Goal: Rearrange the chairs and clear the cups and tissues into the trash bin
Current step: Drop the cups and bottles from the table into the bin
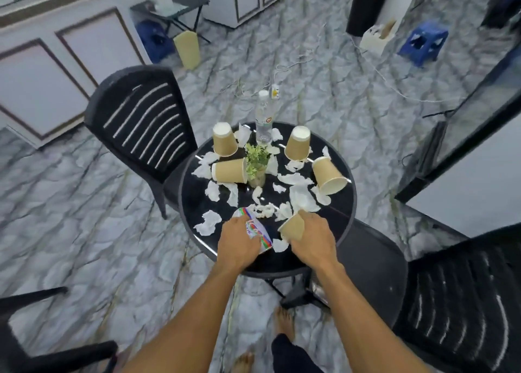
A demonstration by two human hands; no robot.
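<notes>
Clearing step: my right grip point(313, 240) curls round a paper cup point(293, 227) at the near edge of the worktop point(332, 217), and my left grip point(239, 241) holds a coloured packet point(258, 231). Next, I should carry both to the far trash bin point(368, 6).

The worktop point(338, 217) is bare at its near right; elsewhere tissues point(303, 198) and cups point(328, 175) crowd it, with a plant point(256, 161) at centre and a bottle point(264, 119) at the far edge. Two chairs point(141, 119) flank it.
</notes>
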